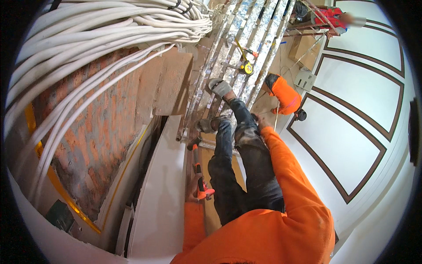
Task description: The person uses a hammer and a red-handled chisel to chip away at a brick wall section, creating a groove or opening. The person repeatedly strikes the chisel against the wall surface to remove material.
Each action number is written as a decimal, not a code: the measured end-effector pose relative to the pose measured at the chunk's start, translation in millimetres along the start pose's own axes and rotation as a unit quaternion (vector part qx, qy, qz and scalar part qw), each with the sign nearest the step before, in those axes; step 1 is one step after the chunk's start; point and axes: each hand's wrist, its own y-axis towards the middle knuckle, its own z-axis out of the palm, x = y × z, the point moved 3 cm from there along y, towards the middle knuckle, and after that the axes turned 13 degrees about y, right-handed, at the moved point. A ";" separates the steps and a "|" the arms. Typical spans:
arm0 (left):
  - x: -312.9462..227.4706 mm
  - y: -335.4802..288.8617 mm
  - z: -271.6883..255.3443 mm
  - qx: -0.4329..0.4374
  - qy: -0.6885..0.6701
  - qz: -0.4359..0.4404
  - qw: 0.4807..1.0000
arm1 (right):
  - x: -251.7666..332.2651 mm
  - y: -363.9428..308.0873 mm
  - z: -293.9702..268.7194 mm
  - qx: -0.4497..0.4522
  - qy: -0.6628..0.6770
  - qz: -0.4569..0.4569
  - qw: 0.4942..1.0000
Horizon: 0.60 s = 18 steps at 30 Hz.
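Note:
My left hand [193, 185], low beside my left leg, is closed around a hammer [198, 165] with an orange and black handle. The hammer's dark head points away from me, toward the planks. My right hand [262, 122] is by my right knee; its fingers are partly hidden, and I cannot make out anything in them. My shoes rest on paint-spattered scaffold planks [259, 31]. Ahead of my feet on the planks lie a yellow tape measure [247, 68] with some blade drawn out and a tool with a red-orange grip [251, 52].
Thick white cables [110, 26] hang at upper left, before rough brickwork [105, 114]. A pale boxed ledge [160, 185] runs along my left. Below on the right, a person in orange [286, 94] bends over; another in a red vest [329, 18] is farther off. White panelled wall [347, 136] stands right.

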 end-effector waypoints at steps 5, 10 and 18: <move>5.4 6.9 -7.3 0.008 -0.010 -0.007 1.000 | 65.1 10.5 -108.0 -0.045 0.265 -0.002 0.963; -5.8 -18.2 13.9 -0.017 -0.032 -0.035 0.999 | 152.9 -36.1 -68.3 0.174 -0.164 -0.144 0.960; 44.5 19.3 -5.4 -0.047 -0.019 0.009 0.999 | 132.8 -21.6 36.9 0.245 -0.296 -0.251 0.888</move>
